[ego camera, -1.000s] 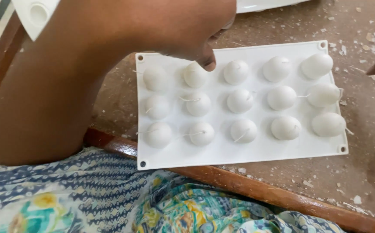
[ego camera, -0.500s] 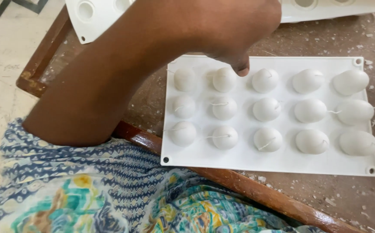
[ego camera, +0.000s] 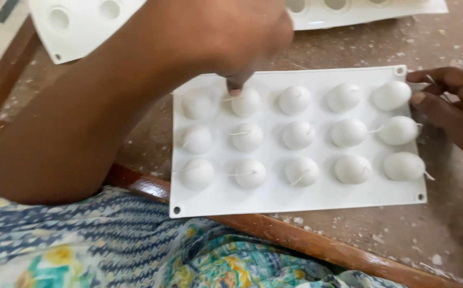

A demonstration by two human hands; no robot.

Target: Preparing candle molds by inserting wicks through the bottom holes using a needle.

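- Where my left hand (ego camera: 242, 37) hovered over the tray's far edge a moment ago, its fingertip (ego camera: 235, 88) now presses the second dome (ego camera: 246, 102) of the far row; nothing gripped.
- White silicone mould tray (ego camera: 274, 200): on the table's (ego camera: 455, 224) near edge, fifteen domes with wicks.
- My right hand (ego camera: 450, 104): newly arrived at the tray's right edge, thumb touching the far-right corner dome (ego camera: 391, 95), fingers curled, not clasping.

Left hand (ego camera: 231, 37) presses a dome (ego camera: 246, 102) on the white mould (ego camera: 295, 200); right hand (ego camera: 447, 98) touches its far edge.
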